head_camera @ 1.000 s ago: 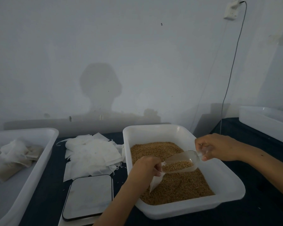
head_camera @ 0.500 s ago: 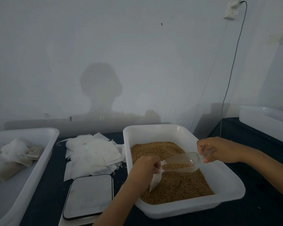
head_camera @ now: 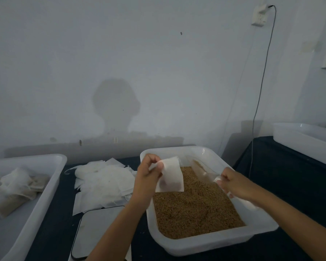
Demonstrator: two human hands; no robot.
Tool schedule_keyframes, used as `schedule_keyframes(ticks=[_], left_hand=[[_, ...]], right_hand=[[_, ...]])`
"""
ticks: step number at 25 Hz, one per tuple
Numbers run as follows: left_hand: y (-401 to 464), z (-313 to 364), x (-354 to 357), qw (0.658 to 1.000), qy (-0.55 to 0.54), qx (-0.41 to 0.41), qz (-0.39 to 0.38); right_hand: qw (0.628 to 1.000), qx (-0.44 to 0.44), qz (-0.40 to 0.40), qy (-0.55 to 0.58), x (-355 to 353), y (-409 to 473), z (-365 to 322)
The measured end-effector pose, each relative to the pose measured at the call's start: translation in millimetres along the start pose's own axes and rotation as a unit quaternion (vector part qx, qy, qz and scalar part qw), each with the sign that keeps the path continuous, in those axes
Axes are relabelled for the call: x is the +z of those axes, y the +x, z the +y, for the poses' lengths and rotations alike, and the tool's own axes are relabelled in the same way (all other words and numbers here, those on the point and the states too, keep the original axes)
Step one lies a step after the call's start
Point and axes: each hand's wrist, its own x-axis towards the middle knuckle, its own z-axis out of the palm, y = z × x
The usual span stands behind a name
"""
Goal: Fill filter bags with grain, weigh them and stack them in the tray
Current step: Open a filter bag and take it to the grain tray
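Grain (head_camera: 194,210) fills the white tub (head_camera: 211,245) on the bench. Above it, the left hand (head_camera: 149,178) pinches a filter bag (head_camera: 172,177) by its top edge, likely so spills fall back, while the right hand (head_camera: 233,183) grips the clear scoop (head_camera: 201,169), angled to dig.

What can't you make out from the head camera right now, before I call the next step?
- Scale display: cut off by the bottom edge and the left forearm.
- Filter bag contents: opaque fabric, pinched by the left hand.
- Scoop load: clear plastic, blurred; right hand covers the handle.
- Left tray bag count: dim, cut by the left edge.
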Motion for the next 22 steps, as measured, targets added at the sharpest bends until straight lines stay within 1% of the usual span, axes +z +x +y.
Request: schedule_keyframes(ticks=[3, 5, 7, 10, 12, 14, 15, 16, 17, 18, 19, 20, 21, 22], left_hand=[[5, 20, -19, 0.996, -0.093, -0.012, 0.004], [3, 32, -37, 0.994, -0.106, -0.013, 0.002], [-2, 37, -56, 0.997, -0.076, -0.008, -0.002], [-15, 36, -89, 1.000, -0.020, -0.003, 0.018], [-25, 32, -111, 1.000, 0.021, -0.001, 0.023], [-37, 24, -131, 0.999, 0.040, -0.008, 0.020], [-44, 19, -140, 0.999, 0.045, -0.014, 0.018], [-50, 13, -147, 0.999, 0.046, -0.022, 0.017], [-56, 6, -152, 0.998, 0.044, -0.031, 0.018], [-60, 0, -156, 0.998, 0.042, -0.041, 0.022], [-65, -6, -160, 0.998, 0.039, -0.050, 0.029], [-68, -11, -161, 0.997, 0.034, -0.057, 0.037], [-70, -16, -161, 0.997, 0.027, -0.063, 0.045], [-72, -19, -160, 0.996, 0.019, -0.067, 0.053]], right_hand=[[0.998, -0.016, 0.009, -0.066, 36, 19, -4], [0.994, -0.013, -0.006, -0.108, 57, 31, -1], [0.991, -0.001, -0.025, -0.129, 72, 38, 3], [0.993, 0.018, -0.055, -0.107, 82, 42, 7], [0.990, 0.025, -0.062, -0.126, 83, 42, 10], [0.982, 0.030, -0.067, -0.173, 83, 41, 12], [0.975, 0.027, -0.066, -0.212, 82, 39, 10], [0.966, 0.021, -0.047, -0.253, 81, 36, 6], [0.962, -0.003, -0.001, -0.274, 80, 33, -2], [0.966, -0.046, 0.064, -0.245, 79, 27, -15], [0.976, -0.095, 0.125, -0.152, 81, 21, -33], [0.977, -0.140, 0.156, -0.030, 84, 12, -55], [0.973, -0.166, 0.141, 0.080, 91, 0, -81], [0.965, -0.181, 0.086, 0.168, 102, -12, -107]])
